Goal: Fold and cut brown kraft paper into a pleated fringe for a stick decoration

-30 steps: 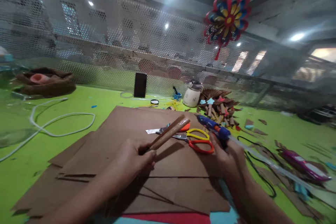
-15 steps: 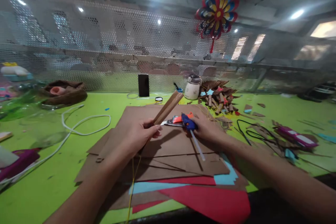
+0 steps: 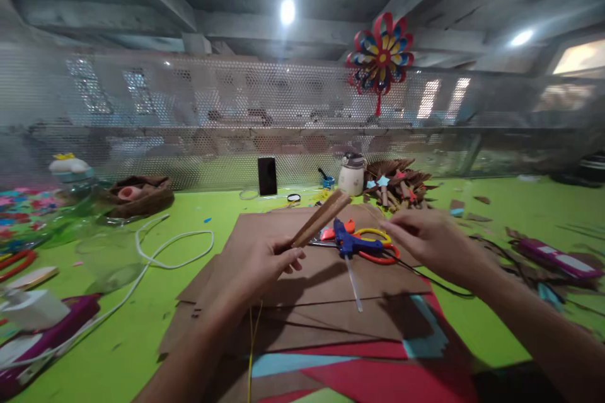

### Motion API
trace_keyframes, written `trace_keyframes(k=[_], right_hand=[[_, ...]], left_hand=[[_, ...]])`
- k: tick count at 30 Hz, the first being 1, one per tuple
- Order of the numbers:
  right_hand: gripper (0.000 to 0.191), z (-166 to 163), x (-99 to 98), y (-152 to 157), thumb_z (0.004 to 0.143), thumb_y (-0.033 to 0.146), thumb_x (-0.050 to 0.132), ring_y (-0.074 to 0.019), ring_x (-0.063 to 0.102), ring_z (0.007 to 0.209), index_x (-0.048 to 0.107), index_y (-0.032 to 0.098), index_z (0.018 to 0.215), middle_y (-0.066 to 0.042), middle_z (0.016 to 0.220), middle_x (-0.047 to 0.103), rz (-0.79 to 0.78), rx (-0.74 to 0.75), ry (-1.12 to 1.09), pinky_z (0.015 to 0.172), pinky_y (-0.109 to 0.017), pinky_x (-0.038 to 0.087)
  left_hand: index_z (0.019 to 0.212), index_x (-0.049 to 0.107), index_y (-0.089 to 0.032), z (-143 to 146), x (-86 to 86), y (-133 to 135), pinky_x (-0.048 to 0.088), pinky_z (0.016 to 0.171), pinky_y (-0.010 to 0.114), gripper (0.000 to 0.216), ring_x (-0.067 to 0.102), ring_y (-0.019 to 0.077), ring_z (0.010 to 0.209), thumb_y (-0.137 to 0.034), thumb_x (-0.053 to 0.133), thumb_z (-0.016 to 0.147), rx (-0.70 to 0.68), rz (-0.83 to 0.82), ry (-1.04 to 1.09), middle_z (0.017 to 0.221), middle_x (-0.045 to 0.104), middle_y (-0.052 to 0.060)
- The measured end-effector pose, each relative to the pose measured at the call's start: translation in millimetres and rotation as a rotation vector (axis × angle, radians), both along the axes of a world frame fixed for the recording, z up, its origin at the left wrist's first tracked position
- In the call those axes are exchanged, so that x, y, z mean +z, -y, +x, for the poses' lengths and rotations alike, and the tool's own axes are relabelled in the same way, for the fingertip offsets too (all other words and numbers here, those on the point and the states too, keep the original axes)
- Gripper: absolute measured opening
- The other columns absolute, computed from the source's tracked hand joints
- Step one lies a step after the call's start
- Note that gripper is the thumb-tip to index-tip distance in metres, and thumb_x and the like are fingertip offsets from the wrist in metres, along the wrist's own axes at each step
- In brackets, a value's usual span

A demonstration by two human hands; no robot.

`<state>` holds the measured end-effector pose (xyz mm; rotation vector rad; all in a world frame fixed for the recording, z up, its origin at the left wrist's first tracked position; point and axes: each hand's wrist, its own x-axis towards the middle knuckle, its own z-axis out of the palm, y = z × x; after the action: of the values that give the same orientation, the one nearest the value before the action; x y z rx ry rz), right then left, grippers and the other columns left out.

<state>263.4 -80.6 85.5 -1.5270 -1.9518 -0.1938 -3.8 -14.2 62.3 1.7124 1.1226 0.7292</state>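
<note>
My left hand (image 3: 268, 262) is closed around the lower end of a rolled brown paper tube (image 3: 322, 218), which points up and to the right. A blue glue gun (image 3: 350, 244) lies on the brown paper sheets (image 3: 302, 289), its clear glue stick pointing toward me, on top of red and yellow scissors (image 3: 378, 245). My right hand (image 3: 432, 242) hovers just right of the glue gun, fingers loosely apart and holding nothing.
The green table (image 3: 142, 302) carries a white cord (image 3: 161, 252), a black phone (image 3: 267, 175) upright at the mesh wall, a white jar (image 3: 353, 174), a pile of brown paper rolls (image 3: 401, 182), a black cable (image 3: 439, 283), and red and blue sheets (image 3: 378, 371) near me.
My right hand has let go of the glue gun, which now lies on the brown sheets, and has lifted to the right. The left hand keeps holding the tube.
</note>
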Motion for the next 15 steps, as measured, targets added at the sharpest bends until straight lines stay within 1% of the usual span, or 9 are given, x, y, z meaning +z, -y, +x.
trace_keyframes(k=[2, 3, 4, 5, 7, 8, 10, 12, 15], right_hand=[[0.017, -9.4, 19.0, 17.8, 0.086, 0.029, 0.057, -0.0155, 0.060, 0.062, 0.069, 0.018, 0.081, -0.004, 0.071, 0.067, 0.289, 0.054, -0.083, 0.059, -0.027, 0.044], [0.014, -13.3, 25.8, 19.6, 0.086, 0.026, 0.057, -0.0155, 0.059, 0.065, 0.068, 0.018, 0.083, -0.004, 0.072, 0.065, 0.351, 0.111, -0.073, 0.060, -0.027, 0.044], [0.013, -16.2, 30.0, 16.9, 0.086, 0.024, 0.056, -0.0164, 0.060, 0.073, 0.068, 0.017, 0.088, -0.006, 0.079, 0.065, 0.354, 0.196, -0.045, 0.066, -0.028, 0.046], [0.014, -18.0, 31.5, 10.3, 0.086, 0.023, 0.057, -0.0180, 0.060, 0.083, 0.066, 0.016, 0.095, -0.008, 0.089, 0.064, 0.327, 0.270, -0.003, 0.073, -0.029, 0.047], [0.030, -18.6, 26.8, -8.6, 0.082, 0.027, 0.063, -0.0218, 0.055, 0.100, 0.062, 0.015, 0.109, -0.012, 0.107, 0.059, 0.212, 0.334, 0.085, 0.086, -0.034, 0.045], [0.036, -18.1, 22.0, -18.0, 0.080, 0.029, 0.065, -0.0229, 0.054, 0.103, 0.060, 0.015, 0.113, -0.013, 0.109, 0.058, 0.137, 0.344, 0.109, 0.088, -0.036, 0.044], [0.043, -16.5, 11.2, -31.4, 0.077, 0.033, 0.069, -0.0226, 0.055, 0.098, 0.059, 0.016, 0.115, -0.011, 0.106, 0.059, -0.007, 0.345, 0.132, 0.084, -0.036, 0.046], [0.040, -15.2, 3.1, -35.6, 0.075, 0.033, 0.071, -0.0209, 0.056, 0.091, 0.061, 0.018, 0.111, -0.009, 0.101, 0.061, -0.115, 0.358, 0.129, 0.079, -0.034, 0.046], [0.023, -13.5, -1.5, -31.8, 0.077, 0.028, 0.068, -0.0180, 0.056, 0.084, 0.065, 0.019, 0.098, -0.005, 0.092, 0.064, -0.169, 0.393, 0.092, 0.074, -0.029, 0.043]], left_hand=[[0.077, 0.069, -0.012, 1.5, -3.7, -0.1, 0.040, 0.058, 0.024, 0.019, 0.055, 0.0133, 0.059, -0.028, 0.059, 0.072, -0.040, -0.002, -0.051, 0.062, 0.064, 0.003], [0.077, 0.069, -0.013, 2.5, -5.3, 0.4, 0.038, 0.057, 0.023, 0.020, 0.054, 0.0130, 0.058, -0.029, 0.059, 0.073, -0.054, 0.003, -0.077, 0.061, 0.063, 0.002], [0.077, 0.069, -0.013, 3.4, -6.4, 1.2, 0.037, 0.056, 0.023, 0.021, 0.053, 0.0125, 0.057, -0.030, 0.060, 0.073, -0.066, 0.008, -0.100, 0.060, 0.062, 0.002], [0.077, 0.069, -0.013, 4.3, -7.0, 2.3, 0.036, 0.055, 0.023, 0.021, 0.053, 0.0121, 0.056, -0.031, 0.060, 0.073, -0.086, 0.012, -0.119, 0.060, 0.062, 0.002], [0.077, 0.070, -0.013, 5.5, -7.0, 4.6, 0.036, 0.056, 0.023, 0.021, 0.052, 0.0117, 0.057, -0.032, 0.061, 0.073, -0.143, 0.014, -0.131, 0.061, 0.062, 0.001], [0.076, 0.070, -0.012, 5.7, -6.6, 5.7, 0.037, 0.057, 0.023, 0.021, 0.052, 0.0118, 0.058, -0.032, 0.061, 0.072, -0.170, 0.014, -0.127, 0.061, 0.061, 0.001], [0.075, 0.070, -0.012, 5.7, -5.6, 7.1, 0.037, 0.058, 0.023, 0.021, 0.052, 0.0120, 0.058, -0.031, 0.061, 0.072, -0.208, 0.017, -0.122, 0.060, 0.060, 0.001], [0.078, 0.070, -0.012, 5.6, -5.0, 7.9, 0.037, 0.056, 0.023, 0.021, 0.051, 0.0116, 0.057, -0.030, 0.062, 0.072, -0.221, 0.016, -0.116, 0.058, 0.059, 0.001], [0.096, 0.070, -0.014, 6.6, -5.0, 8.7, 0.037, 0.054, 0.022, 0.030, 0.050, 0.0103, 0.054, -0.029, 0.063, 0.071, -0.229, -0.026, -0.062, 0.062, 0.061, 0.000]])
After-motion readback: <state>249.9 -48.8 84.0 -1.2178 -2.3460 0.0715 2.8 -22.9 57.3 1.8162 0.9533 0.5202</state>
